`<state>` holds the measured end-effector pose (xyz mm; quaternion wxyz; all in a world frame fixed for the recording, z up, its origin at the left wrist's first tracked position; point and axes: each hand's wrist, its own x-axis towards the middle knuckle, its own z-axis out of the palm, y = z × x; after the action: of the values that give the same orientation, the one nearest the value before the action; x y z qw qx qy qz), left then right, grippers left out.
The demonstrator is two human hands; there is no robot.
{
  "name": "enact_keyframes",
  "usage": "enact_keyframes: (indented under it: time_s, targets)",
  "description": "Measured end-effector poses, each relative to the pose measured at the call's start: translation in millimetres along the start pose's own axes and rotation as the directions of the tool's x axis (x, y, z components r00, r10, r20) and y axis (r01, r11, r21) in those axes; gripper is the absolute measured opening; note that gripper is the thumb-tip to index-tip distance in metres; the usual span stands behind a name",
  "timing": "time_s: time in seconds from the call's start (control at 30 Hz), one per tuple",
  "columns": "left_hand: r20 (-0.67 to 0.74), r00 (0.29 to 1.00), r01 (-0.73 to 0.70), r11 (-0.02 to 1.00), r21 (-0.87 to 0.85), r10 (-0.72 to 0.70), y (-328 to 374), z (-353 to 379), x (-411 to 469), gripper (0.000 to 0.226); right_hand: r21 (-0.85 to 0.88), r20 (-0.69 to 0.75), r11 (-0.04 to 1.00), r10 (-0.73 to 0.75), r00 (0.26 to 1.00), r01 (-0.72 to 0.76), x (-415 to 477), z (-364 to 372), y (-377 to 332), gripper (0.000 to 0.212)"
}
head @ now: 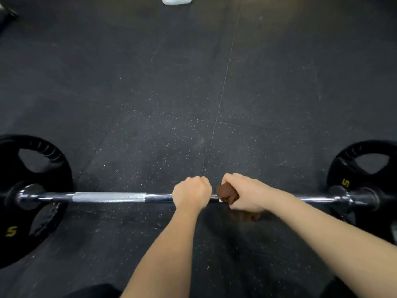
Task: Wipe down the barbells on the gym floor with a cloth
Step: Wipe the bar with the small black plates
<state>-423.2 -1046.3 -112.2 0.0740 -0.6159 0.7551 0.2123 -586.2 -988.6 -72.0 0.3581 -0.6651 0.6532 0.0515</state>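
Note:
A chrome barbell (109, 197) lies across the black rubber gym floor, with a black plate marked 5 at its left end (32, 190) and another at its right end (361, 168). My left hand (191, 192) grips the middle of the bar, fingers curled over it. Just to its right, my right hand (245, 193) holds a bunched brown cloth (227, 193) wrapped against the bar. Both hands hide the bar's middle; the cloth's lower part is blurred below the bar.
A white shoe (176, 0) of another person stands at the top edge. A seam (223, 89) in the floor mats runs from there toward the bar. Dark equipment (7, 14) sits at the top left corner. My knees show at the bottom edge.

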Motion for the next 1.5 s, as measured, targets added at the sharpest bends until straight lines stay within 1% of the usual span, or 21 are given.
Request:
enact_keyframes:
  time_s: [0.1,0.27,0.47,0.53,0.6,0.7,0.77,0.83,0.87,0.9,0.93,0.97,1.0,1.03,1.07,1.1,1.17,1.23,1.4,1.43,1.5]
  targets:
    - [-0.012,0.999,0.037,0.998,-0.050,-0.037,-4.8,-0.2,2.7,0.051,-0.021,0.115,0.999,-0.024,0.993,0.027,-0.9,-14.0,-0.8,0.042]
    - [-0.027,0.993,0.110,0.988,-0.111,-0.114,-1.4,2.5,9.1,0.051,-0.239,0.316,0.968,0.005,0.949,0.075,21.5,-36.4,-13.2,0.050]
    - [-0.047,0.972,0.219,0.961,-0.171,-0.230,1.5,6.6,17.0,0.052,-0.285,0.377,0.953,0.012,0.926,0.103,37.0,-41.0,-11.6,0.051]
    - [-0.075,0.963,0.238,0.946,-0.219,-0.260,4.8,2.9,17.1,0.055,-0.268,0.404,0.952,-0.026,0.914,0.146,44.0,-45.0,-15.0,0.049]
    - [-0.168,0.925,0.273,0.905,-0.327,-0.340,3.7,-0.2,12.8,0.061,-0.233,0.389,0.945,-0.125,0.913,0.229,52.8,-41.5,-24.0,0.054]
    - [-0.312,0.829,0.217,0.781,-0.585,-0.464,0.6,-5.6,3.9,0.065,-0.150,0.331,0.923,-0.290,0.898,0.354,67.2,-32.3,-38.7,0.073]
    - [-0.337,0.746,0.127,0.620,-0.774,-0.574,-5.8,-5.8,6.6,0.064,-0.106,0.373,0.913,-0.330,0.867,0.393,77.9,-30.6,-38.7,0.063]
    - [-0.274,0.678,-0.016,0.359,-0.933,-0.683,-11.9,-10.5,11.8,0.060,-0.100,0.401,0.897,-0.360,0.843,0.430,83.4,-29.4,-33.0,0.049]
    - [-0.225,0.666,-0.050,0.258,-0.965,-0.711,-12.8,-13.9,12.5,0.057,-0.102,0.400,0.887,-0.378,0.835,0.450,85.1,-30.0,-30.1,0.047]
    - [-0.220,0.667,-0.052,0.250,-0.967,-0.712,-13.0,-16.1,11.6,0.055,-0.109,0.401,0.878,-0.391,0.828,0.467,86.1,-31.4,-28.3,0.047]
    - [-0.271,0.681,-0.024,0.349,-0.937,-0.680,-16.1,-16.0,8.6,0.054,-0.121,0.411,0.868,-0.397,0.820,0.481,87.1,-32.7,-27.7,0.048]
    - [-0.350,0.715,0.035,0.531,-0.846,-0.605,-24.1,-16.3,6.0,0.051,-0.135,0.428,0.859,-0.399,0.811,0.494,88.8,-34.5,-28.1,0.050]
    - [-0.394,0.776,0.100,0.712,-0.695,-0.493,-35.5,-20.0,2.6,0.048,-0.142,0.442,0.852,-0.401,0.803,0.504,89.7,-37.1,-29.7,0.052]
    - [-0.391,0.841,0.142,0.850,-0.507,-0.374,-49.4,-26.3,-0.6,0.043,-0.144,0.446,0.848,-0.405,0.798,0.511,89.3,-39.4,-31.3,0.054]
    - [-0.354,0.895,0.162,0.937,-0.311,-0.272,-64.3,-40.4,-5.0,0.038,-0.137,0.441,0.845,-0.415,0.796,0.517,88.2,-42.4,-34.2,0.055]
    - [-0.314,0.928,0.168,0.978,-0.125,-0.200,-79.9,-55.0,-9.3,0.034,-0.128,0.424,0.846,-0.426,0.799,0.518,87.0,-42.1,-35.4,0.055]
    - [-0.267,0.954,0.178,0.972,0.154,-0.133,-104.4,-86.4,-20.4,0.029,-0.091,0.375,0.850,-0.453,0.809,0.519,84.4,-38.5,-38.0,0.054]
    - [-0.218,0.968,0.181,0.950,0.253,-0.126,-121.1,-111.1,-34.2,0.030,-0.077,0.320,0.844,-0.483,0.815,0.531,84.0,-33.6,-46.6,0.052]
    - [0.047,0.991,0.106,0.948,0.302,-0.125,-130.6,-118.6,-51.9,0.030,-0.086,0.078,0.836,-0.536,0.840,0.542,85.2,-5.6,-88.9,0.048]
    - [0.078,0.990,0.086,0.951,0.296,-0.114,-130.7,-115.7,-52.8,0.030,-0.080,0.034,0.843,-0.532,0.846,0.533,85.0,0.3,-94.8,0.048]
    - [0.058,0.994,0.076,0.967,0.243,-0.093,-135.8,-106.3,-50.5,0.030,-0.050,-0.024,0.863,-0.505,0.863,0.503,83.9,5.8,-97.1,0.047]
